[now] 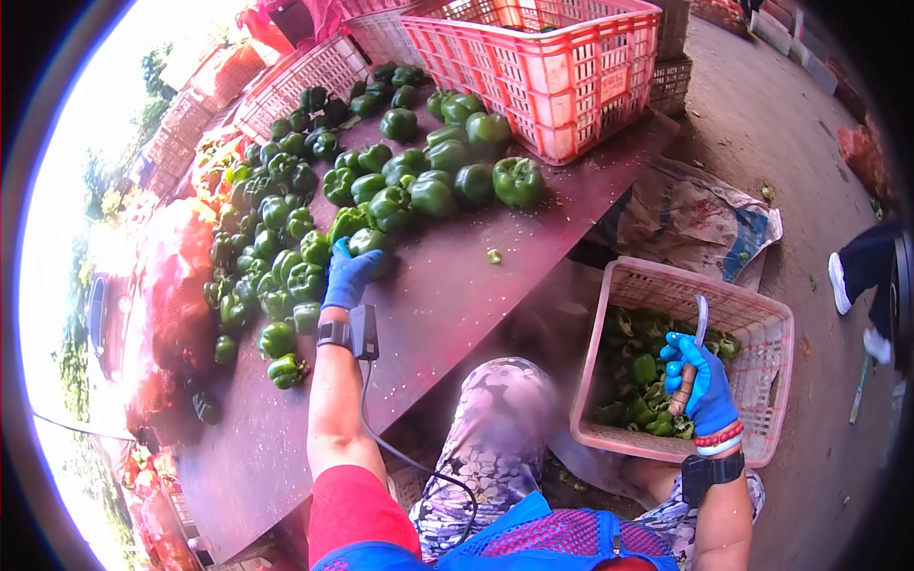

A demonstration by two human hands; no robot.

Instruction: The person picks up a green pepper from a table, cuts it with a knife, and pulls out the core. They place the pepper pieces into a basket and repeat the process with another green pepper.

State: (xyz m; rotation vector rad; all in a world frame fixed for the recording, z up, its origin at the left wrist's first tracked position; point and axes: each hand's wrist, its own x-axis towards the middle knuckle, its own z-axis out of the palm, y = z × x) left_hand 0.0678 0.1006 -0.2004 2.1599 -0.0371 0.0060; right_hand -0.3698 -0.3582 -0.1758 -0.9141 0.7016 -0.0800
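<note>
My left hand, in a blue glove, reaches over the table and has its fingers curled against a green bell pepper at the near edge of the pile. In my right hand, also gloved in blue, is a small knife with a wooden handle, its curved blade pointing up. That hand hangs above a pink plastic crate holding green pepper pieces and stem ends. More whole bell peppers lie spread beyond my left hand.
The sloping table carries the pepper heap and a large red-and-white crate at its far right corner. Red mesh sacks stand along the left. A crumpled sack lies behind the pink crate. Another person's leg shows at right.
</note>
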